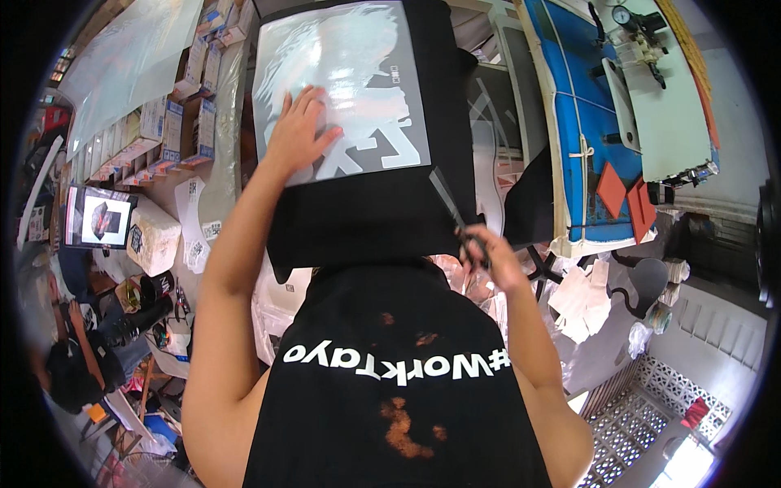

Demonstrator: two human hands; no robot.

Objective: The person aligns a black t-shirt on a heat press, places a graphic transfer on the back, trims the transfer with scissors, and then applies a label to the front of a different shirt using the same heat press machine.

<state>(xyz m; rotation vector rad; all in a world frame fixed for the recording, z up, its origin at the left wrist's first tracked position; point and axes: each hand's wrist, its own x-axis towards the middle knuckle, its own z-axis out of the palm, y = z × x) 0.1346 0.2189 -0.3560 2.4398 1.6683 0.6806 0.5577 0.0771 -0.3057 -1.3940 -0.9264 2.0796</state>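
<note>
My left hand (303,134) lies flat on a glossy sheet of film (366,81), its fingers spread. Pale, jagged shapes and large angular letter-like forms show on the film. Beneath it, black fabric (358,215) covers a board in front of me and extends past the sheet on the right and near sides. To the right of the fabric's near part, my right hand (498,260) is closed around the dark handles of scissors (449,199). Their long silver blades point forward and left, with the tips close to the film's near right corner. The right fingers are slightly blurred.
At the right stands a blue panel (572,195) in a pale frame, with orange-red pieces (612,190) and a pressure gauge (622,16) beside it. Stacked boxes (167,134) and a screen (101,218) are on the left. Another person's arm (85,346) shows at lower left.
</note>
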